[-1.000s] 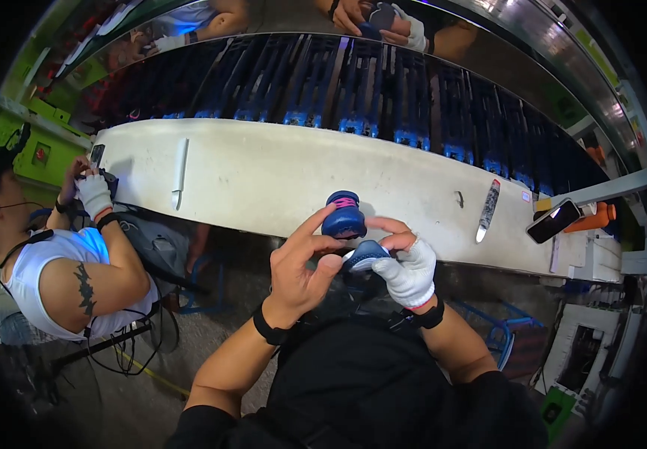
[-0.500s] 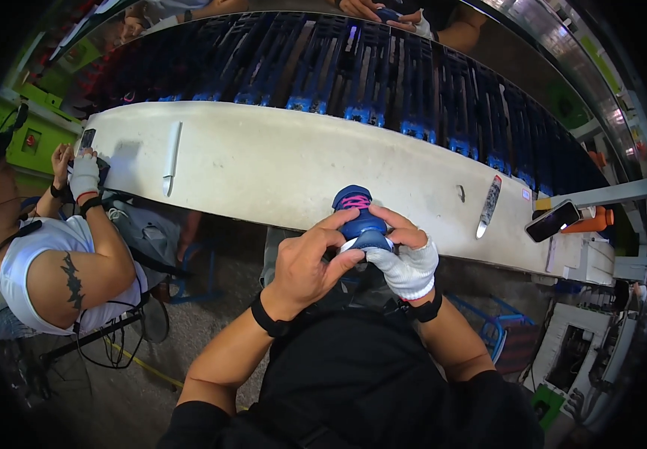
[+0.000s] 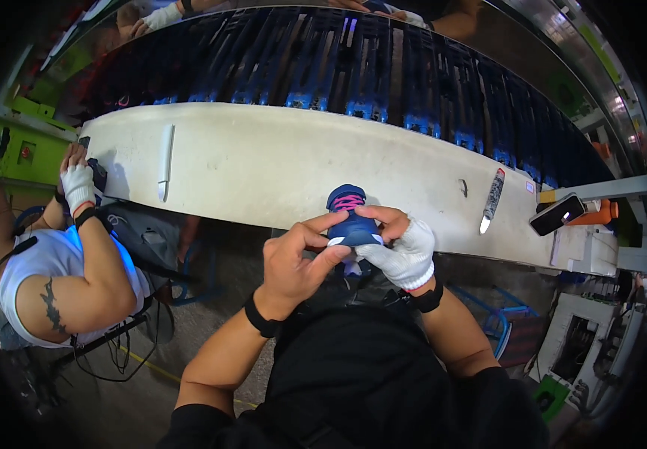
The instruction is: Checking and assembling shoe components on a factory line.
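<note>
A small navy shoe (image 3: 349,215) with pink laces and a white sole edge is held between my two hands, at the near edge of the pale bench. Its toe end points toward me, with the dark heel opening on the far side. My bare left hand (image 3: 293,258) pinches the shoe's left side, thumb at the white toe edge and index finger on the upper. My right hand (image 3: 402,251), in a white glove with bare fingertips, grips the other side with thumb and fingers. The underside of the shoe is hidden.
On the bench (image 3: 241,165) lie a knife with a wrapped handle (image 3: 492,200), a small dark strip (image 3: 464,187) and a white-grey blade-like tool (image 3: 165,163). A phone (image 3: 557,214) is mounted at right. Blue slatted racks (image 3: 368,75) line the far side. A co-worker (image 3: 62,292) sits at left.
My hands and the shoe have shifted slightly left, and the shoe's toe is tilted a little differently. At left, the co-worker's gloved hand has moved slightly.
</note>
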A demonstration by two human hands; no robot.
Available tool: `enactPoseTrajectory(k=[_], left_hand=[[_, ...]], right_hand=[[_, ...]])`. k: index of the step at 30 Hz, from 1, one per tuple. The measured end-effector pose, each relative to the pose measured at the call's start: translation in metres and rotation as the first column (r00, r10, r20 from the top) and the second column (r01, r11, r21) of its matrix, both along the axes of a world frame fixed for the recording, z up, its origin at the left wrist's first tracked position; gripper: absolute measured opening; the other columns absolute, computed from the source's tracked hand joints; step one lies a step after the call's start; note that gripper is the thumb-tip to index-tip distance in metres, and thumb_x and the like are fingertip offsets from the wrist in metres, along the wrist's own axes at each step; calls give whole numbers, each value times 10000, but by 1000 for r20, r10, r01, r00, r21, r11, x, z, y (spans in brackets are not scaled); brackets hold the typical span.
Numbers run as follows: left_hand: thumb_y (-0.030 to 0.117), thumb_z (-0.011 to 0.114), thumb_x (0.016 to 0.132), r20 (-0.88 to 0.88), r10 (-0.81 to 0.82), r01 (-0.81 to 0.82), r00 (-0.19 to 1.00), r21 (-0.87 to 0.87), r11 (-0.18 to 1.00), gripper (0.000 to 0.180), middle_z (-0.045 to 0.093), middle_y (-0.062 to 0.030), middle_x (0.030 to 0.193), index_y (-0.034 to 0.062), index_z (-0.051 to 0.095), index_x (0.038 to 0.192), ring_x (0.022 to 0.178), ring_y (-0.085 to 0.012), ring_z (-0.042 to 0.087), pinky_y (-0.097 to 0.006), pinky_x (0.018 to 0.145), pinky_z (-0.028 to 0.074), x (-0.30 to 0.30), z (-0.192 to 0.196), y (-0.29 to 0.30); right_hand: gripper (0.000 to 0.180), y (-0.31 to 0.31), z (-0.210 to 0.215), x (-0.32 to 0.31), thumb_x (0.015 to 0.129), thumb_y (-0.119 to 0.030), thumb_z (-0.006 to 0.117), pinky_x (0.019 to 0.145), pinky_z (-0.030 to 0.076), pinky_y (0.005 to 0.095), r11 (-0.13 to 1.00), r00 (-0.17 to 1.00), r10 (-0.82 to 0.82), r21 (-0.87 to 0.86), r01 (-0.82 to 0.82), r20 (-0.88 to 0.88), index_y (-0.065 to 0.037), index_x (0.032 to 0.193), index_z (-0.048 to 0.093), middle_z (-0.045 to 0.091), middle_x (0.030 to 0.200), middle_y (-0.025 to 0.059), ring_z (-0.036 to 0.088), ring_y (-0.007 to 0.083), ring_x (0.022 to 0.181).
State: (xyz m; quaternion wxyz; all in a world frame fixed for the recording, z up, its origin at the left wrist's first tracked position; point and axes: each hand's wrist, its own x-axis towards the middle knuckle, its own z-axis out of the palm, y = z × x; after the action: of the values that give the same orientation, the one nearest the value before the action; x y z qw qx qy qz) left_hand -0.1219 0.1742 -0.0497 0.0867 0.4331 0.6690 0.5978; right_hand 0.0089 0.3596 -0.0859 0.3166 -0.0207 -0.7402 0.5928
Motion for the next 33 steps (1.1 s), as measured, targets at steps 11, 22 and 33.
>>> enactPoseTrajectory(k=[11, 22, 33], left_hand=[[675, 910, 710, -343, -347, 73, 873, -611, 788, 1039, 677, -235, 1484, 49, 656, 1500, 1078, -422, 786, -440, 848, 657, -52, 62, -7], [344, 950, 842, -177, -186, 81, 967, -478, 875, 663, 679, -244, 1502, 40, 743, 1394, 1217, -409, 764, -431, 982, 640, -57, 29, -42], [309, 929, 822, -460, -160, -206, 874, -647, 734, 602, 774, -179, 1286, 76, 706, 1330, 1061, -358, 786, -425, 858, 635, -30, 43, -35]], right_hand=[[350, -37, 13, -16, 793, -215, 931, 833, 637, 413, 933, 994, -63, 360, 26, 92, -44, 1010, 716, 730, 1359, 141, 783, 355, 913], [360, -39, 4, -16, 774, -307, 938, 814, 607, 410, 887, 913, -234, 458, 59, 335, -60, 971, 765, 762, 1288, 83, 769, 275, 897], [410, -45, 3, -22, 783, -281, 933, 813, 566, 435, 838, 919, -246, 544, 41, 309, -78, 1009, 658, 778, 1257, 107, 750, 313, 920]])
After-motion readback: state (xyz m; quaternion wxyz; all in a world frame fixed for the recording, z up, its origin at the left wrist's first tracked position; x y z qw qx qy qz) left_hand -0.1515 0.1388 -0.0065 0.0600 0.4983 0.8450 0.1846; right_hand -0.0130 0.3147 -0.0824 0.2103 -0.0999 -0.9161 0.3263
